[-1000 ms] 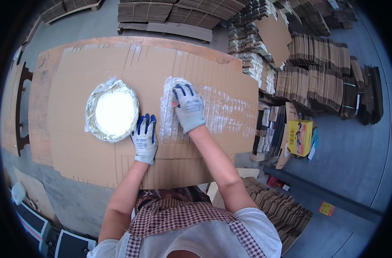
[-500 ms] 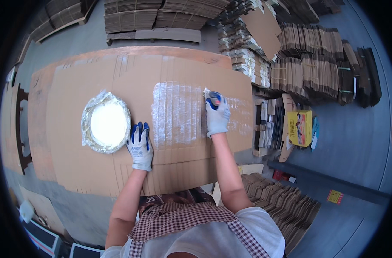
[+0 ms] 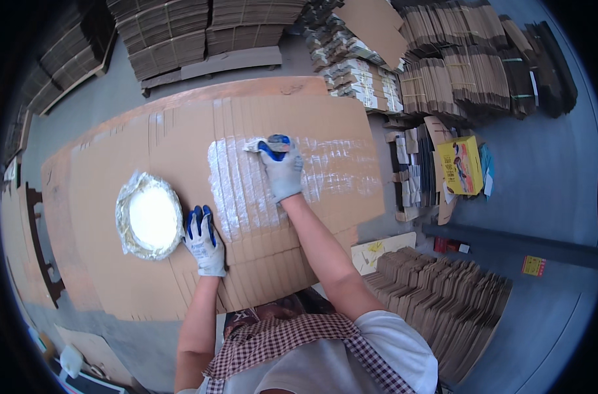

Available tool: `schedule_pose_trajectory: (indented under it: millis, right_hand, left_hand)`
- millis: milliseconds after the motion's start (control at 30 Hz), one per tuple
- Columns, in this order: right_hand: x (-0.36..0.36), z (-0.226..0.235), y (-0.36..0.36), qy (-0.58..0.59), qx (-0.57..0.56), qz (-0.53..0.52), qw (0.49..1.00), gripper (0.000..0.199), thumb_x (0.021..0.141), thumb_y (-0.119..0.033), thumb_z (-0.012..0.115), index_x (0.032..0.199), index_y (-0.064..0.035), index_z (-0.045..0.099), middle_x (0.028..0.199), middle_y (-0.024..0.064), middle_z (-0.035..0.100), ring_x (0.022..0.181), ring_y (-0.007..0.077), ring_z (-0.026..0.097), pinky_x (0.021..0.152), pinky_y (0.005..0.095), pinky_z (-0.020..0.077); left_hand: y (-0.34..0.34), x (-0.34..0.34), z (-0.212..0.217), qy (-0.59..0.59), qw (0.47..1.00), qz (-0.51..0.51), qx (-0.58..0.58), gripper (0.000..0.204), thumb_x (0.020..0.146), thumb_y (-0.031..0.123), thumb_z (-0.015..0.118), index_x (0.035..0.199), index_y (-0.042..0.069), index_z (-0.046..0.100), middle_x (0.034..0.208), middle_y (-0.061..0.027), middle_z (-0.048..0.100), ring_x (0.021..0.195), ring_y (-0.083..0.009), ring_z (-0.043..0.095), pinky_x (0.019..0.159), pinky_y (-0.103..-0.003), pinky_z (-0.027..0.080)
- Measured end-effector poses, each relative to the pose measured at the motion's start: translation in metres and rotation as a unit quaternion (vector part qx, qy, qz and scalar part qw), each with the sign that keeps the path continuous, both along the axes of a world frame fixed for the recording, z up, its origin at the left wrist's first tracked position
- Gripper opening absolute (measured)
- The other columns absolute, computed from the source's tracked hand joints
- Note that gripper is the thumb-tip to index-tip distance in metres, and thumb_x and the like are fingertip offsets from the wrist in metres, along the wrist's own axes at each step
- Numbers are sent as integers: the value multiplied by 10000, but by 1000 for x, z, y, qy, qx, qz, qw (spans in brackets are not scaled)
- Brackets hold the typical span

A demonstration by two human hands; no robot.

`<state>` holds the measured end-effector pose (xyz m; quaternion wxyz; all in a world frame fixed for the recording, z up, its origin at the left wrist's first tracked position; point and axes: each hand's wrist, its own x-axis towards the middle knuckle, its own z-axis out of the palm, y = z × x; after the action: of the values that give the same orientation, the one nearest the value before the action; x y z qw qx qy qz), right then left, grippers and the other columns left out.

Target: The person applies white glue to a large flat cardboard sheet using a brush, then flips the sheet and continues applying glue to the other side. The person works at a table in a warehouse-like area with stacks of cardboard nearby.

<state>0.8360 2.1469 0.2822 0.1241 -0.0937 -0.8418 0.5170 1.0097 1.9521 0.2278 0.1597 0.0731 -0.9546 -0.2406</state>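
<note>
My right hand, in a white glove with blue fingertips, is closed around a brush with a pale tip; the fingers hide much of its handle. The tip rests on a glossy, streaky wet patch on a stack of flat cardboard sheets. My left hand, gloved the same way, lies flat on the cardboard with its fingers stretched out. Just left of it stands a round basin, lined with crinkled shiny film and holding a bright white substance.
Under the cardboard is a brownish board. Bundled cardboard stacks stand behind and at the far right. A yellow box sits on the right. Close by my right elbow, more folded cardboard is piled up.
My right hand has swept the brush leftward across the wet patch, which now shows longer streaks to the right. My left hand stays flat beside the basin. The view has shifted slightly.
</note>
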Motion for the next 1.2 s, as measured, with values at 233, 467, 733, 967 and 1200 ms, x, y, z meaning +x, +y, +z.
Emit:
schedule_pose_trajectory:
  millis: [233, 467, 733, 967, 1200]
  right_hand:
    - [-26, -11, 125, -12, 155, -176, 972, 428, 730, -250, 853, 1017, -44, 611, 942, 137, 660, 856, 309, 648, 782, 406, 517]
    - [-35, 0, 88, -14, 189, -76, 979, 408, 774, -335, 803, 992, -52, 605, 959, 163, 648, 900, 364, 642, 811, 436, 506]
    - [-41, 19, 94, -2, 226, -74, 971, 489, 732, -365, 831, 1035, -51, 610, 991, 188, 663, 927, 358, 653, 817, 434, 514]
    - [-72, -8, 175, -48, 284, -106, 952, 401, 782, -337, 788, 1008, -67, 595, 985, 144, 633, 878, 346, 647, 804, 443, 510]
    - [-53, 8, 155, -56, 242, -16, 969, 396, 796, -357, 766, 1021, -78, 596, 1010, 156, 635, 908, 366, 656, 811, 441, 516]
  left_hand:
    - [3, -1, 4, 1, 1000, 8, 0, 471, 879, 13, 553, 1332, 127, 617, 1375, -112, 583, 1274, -334, 511, 1074, -504, 362]
    - [0, -1, 6, 7, 1000, 0, -7, 472, 871, 4, 554, 1327, 108, 619, 1370, -125, 583, 1279, -345, 507, 1073, -504, 368]
    - [1, -3, 11, 11, 1000, 4, -17, 426, 872, -11, 552, 1280, 75, 637, 1333, -166, 591, 1257, -360, 520, 1068, -499, 381]
    - [3, -3, 5, 19, 1000, -2, -10, 475, 844, -39, 553, 1297, 78, 637, 1334, -169, 593, 1246, -371, 523, 1064, -506, 384]
    - [0, -1, 2, 23, 1000, -4, -13, 447, 856, -42, 547, 1280, 65, 642, 1339, -173, 590, 1249, -375, 520, 1076, -500, 369]
